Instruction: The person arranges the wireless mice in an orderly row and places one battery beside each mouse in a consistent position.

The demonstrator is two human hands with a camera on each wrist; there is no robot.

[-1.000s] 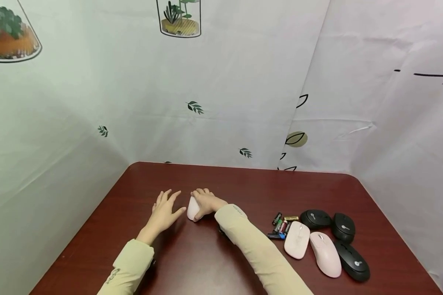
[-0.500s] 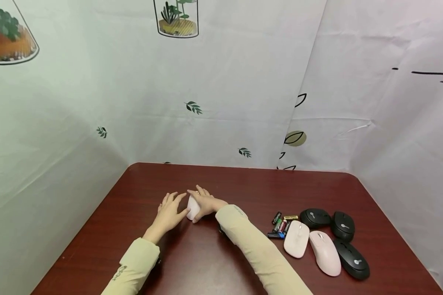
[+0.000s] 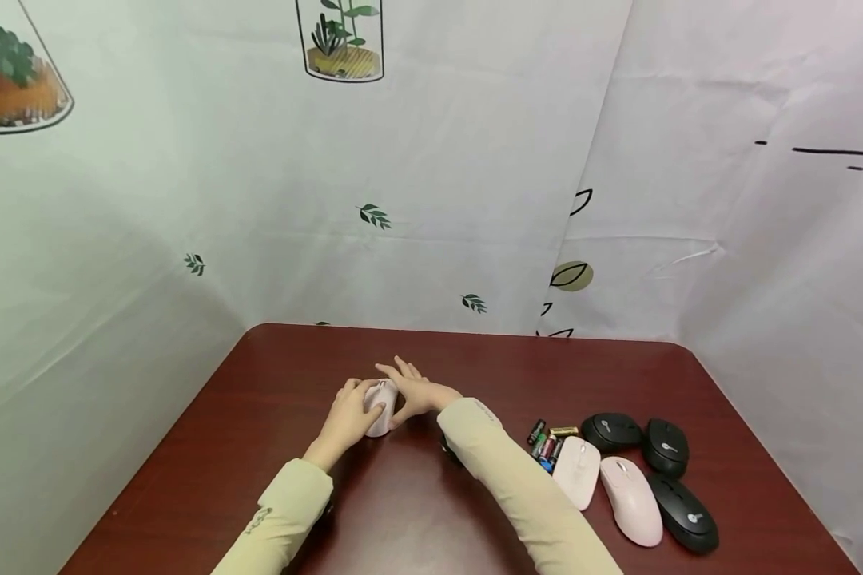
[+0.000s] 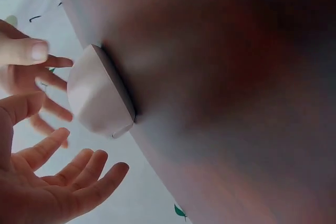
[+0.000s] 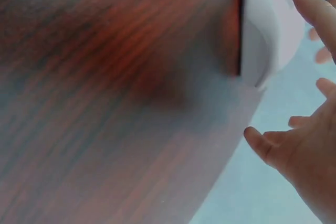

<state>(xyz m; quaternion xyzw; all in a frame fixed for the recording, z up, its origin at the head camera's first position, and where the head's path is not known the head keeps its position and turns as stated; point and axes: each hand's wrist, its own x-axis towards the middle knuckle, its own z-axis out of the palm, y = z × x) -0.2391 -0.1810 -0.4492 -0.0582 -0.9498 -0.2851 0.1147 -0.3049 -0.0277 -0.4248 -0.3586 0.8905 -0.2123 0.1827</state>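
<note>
In the head view, a pale pink computer mouse [image 3: 379, 417] stands on the table left of the middle, between my two hands. My left hand [image 3: 345, 417] holds it from the left, its thumb over the near part and its fingers over the far side. To the right, my right hand [image 3: 419, 394] has its fingers stretched out and its thumb close beside the mouse; whether the thumb touches cannot be told. The left wrist view shows the mouse [image 4: 100, 93] upright on its edge or base, with spread fingers around it. In the right wrist view, a thumb overlaps the mouse [image 5: 268, 30].
On the right of the dark red table [image 3: 431, 511] lie a white mouse [image 3: 577, 471], a pink mouse [image 3: 631, 501] and several black mice [image 3: 685, 515]. Several small batteries [image 3: 546, 449] lie beside the white one. A pale patterned cloth [image 3: 431, 160] hangs behind the table.
My left hand has moved right and closed in on the mouse. The mouse has turned and now points more away to the right. My right hand has loosened and shifted slightly right.
</note>
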